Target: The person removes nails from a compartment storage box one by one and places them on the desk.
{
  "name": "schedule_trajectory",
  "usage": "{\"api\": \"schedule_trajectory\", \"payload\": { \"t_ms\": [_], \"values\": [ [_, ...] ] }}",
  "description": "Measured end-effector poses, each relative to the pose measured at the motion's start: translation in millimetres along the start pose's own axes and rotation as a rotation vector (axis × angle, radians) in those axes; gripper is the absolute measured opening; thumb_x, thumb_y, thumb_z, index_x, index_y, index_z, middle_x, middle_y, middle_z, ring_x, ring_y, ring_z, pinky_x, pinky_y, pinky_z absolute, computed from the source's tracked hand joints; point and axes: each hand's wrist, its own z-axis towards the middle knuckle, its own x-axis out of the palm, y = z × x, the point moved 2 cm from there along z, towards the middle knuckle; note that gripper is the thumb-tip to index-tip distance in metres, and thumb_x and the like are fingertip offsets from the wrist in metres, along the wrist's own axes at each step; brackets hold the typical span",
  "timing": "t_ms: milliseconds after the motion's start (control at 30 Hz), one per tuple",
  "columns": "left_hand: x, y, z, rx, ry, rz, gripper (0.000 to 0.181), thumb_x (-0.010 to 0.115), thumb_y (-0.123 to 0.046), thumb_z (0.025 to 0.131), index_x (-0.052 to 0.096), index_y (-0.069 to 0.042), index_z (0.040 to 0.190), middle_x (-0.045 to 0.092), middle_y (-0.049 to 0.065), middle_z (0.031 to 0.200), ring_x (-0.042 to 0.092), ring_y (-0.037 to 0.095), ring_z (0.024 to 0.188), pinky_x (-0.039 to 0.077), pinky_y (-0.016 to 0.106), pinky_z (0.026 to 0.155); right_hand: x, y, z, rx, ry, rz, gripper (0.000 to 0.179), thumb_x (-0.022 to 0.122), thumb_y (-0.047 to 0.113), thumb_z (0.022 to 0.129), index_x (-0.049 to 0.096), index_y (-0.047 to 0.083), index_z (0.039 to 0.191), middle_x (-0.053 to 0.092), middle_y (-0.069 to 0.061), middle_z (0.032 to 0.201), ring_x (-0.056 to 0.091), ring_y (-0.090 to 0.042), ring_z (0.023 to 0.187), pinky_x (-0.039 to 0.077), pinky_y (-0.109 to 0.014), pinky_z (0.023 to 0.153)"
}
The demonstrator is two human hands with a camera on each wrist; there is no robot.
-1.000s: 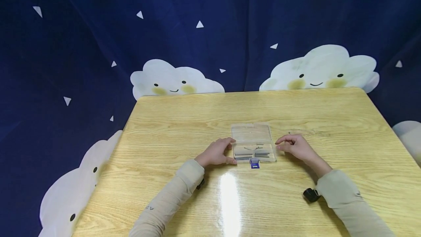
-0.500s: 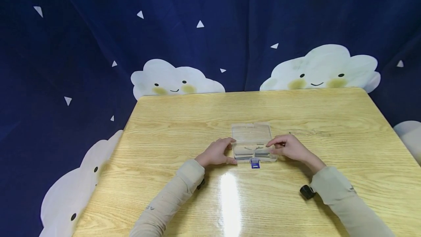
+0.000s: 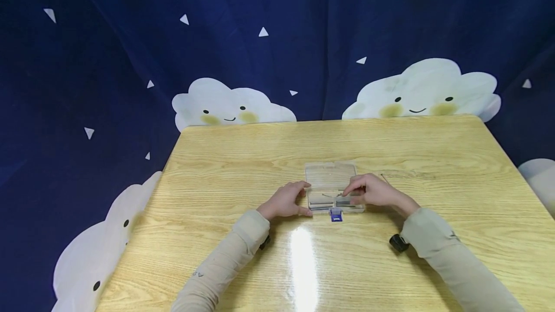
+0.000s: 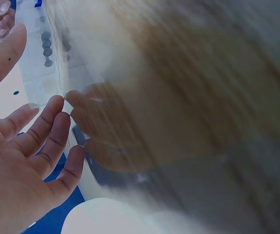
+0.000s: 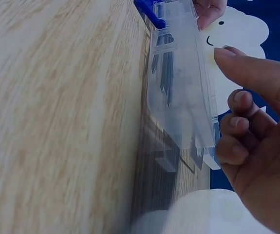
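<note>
A clear plastic case (image 3: 330, 175) lies on the table with its lid folded back and a blue latch (image 3: 336, 215) at its front. Several grey nails (image 3: 345, 202) lie inside in compartments; the right wrist view shows their pointed ends (image 5: 169, 97), the left wrist view round heads (image 4: 46, 44). My left hand (image 3: 286, 200) rests at the case's left side, thumb by the front corner, fingers extended by the hinge side. My right hand (image 3: 378, 190) reaches over the right part, index fingertip above the nails. Its thumb and index stand slightly apart; the other fingers bend loosely, with nothing visible between them.
A thin nail (image 3: 384, 177) lies on the wooden table (image 3: 225, 167) behind my right hand. Behind the table hangs a dark blue curtain (image 3: 303, 37) with white clouds and triangles. Light glares on the tabletop in front of the case.
My right hand has moved left from beside the case to above its right compartments. My left hand and the case have stayed put.
</note>
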Motion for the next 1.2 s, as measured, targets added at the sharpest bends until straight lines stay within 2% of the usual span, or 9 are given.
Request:
{"api": "schedule_trajectory", "payload": {
  "t_ms": [200, 433, 667, 867, 1000, 1200],
  "values": [
    [1.0, 1.2, 0.3, 0.006, -0.005, 0.005, 0.075, 0.074, -0.041, 0.073, 0.042, -0.008, 0.132, 0.057, 0.002, 0.105, 0.051, 0.016, 0.098, 0.039, 0.031, 0.088, 3, -1, 5.5, -0.035, 0.066, 0.002, 0.02, 0.072, -0.001, 0.073, 0.07, -0.002, 0.093, 0.046, 0.002, 0.067, 0.033, -0.006, 0.054, 0.035, -0.023, 0.052],
    [1.7, 1.9, 1.3, 0.004, -0.002, 0.003, 0.074, 0.074, -0.041, 0.074, 0.042, -0.007, 0.132, 0.057, 0.003, 0.105, 0.051, 0.017, 0.098, 0.039, 0.031, 0.088, 3, -1, 8.8, -0.039, 0.147, 0.013, 0.021, 0.068, -0.006, 0.075, 0.07, -0.002, 0.095, 0.044, 0.002, 0.069, 0.03, -0.006, 0.054, 0.035, -0.023, 0.052],
    [0.9, 0.5, 0.7, 0.01, -0.008, 0.006, 0.073, 0.074, -0.041, 0.074, 0.043, -0.008, 0.132, 0.057, 0.002, 0.103, 0.051, 0.017, 0.097, 0.039, 0.032, 0.087, 4, 2, 13.9, 0.021, 0.216, -0.072, 0.03, 0.068, -0.012, 0.068, 0.072, 0.005, 0.094, 0.044, -0.001, 0.071, 0.029, -0.006, 0.057, 0.032, -0.022, 0.055],
    [1.0, 0.0, 0.2, 0.019, -0.015, -0.001, 0.073, 0.074, -0.041, 0.074, 0.044, -0.007, 0.131, 0.057, 0.002, 0.102, 0.051, 0.017, 0.095, 0.04, 0.032, 0.086, 6, 7, 17.4, 0.076, 0.269, -0.099, 0.039, 0.067, -0.017, 0.064, 0.072, 0.006, 0.095, 0.037, 0.001, 0.069, 0.026, -0.008, 0.058, 0.029, -0.022, 0.056],
    [1.6, -0.2, 0.4, 0.009, -0.012, -0.004, 0.073, 0.074, -0.04, 0.074, 0.043, -0.008, 0.132, 0.057, 0.001, 0.103, 0.051, 0.016, 0.096, 0.039, 0.032, 0.087, 8, 10, 18.1, 0.088, 0.274, -0.173, 0.043, 0.065, -0.02, 0.061, 0.073, 0.008, 0.093, 0.036, 0.006, 0.07, 0.027, -0.008, 0.059, 0.029, -0.022, 0.056],
    [2.5, 1.6, 1.0, 0.006, -0.01, -0.006, 0.073, 0.073, -0.04, 0.075, 0.042, -0.008, 0.133, 0.057, 0.001, 0.103, 0.05, 0.016, 0.095, 0.039, 0.032, 0.086, 12, 15, 18.5, 0.052, 0.249, -0.322, 0.048, 0.062, -0.023, 0.056, 0.074, 0.009, 0.09, 0.043, 0.006, 0.072, 0.03, -0.007, 0.062, 0.029, -0.022, 0.057]
  ]
}}
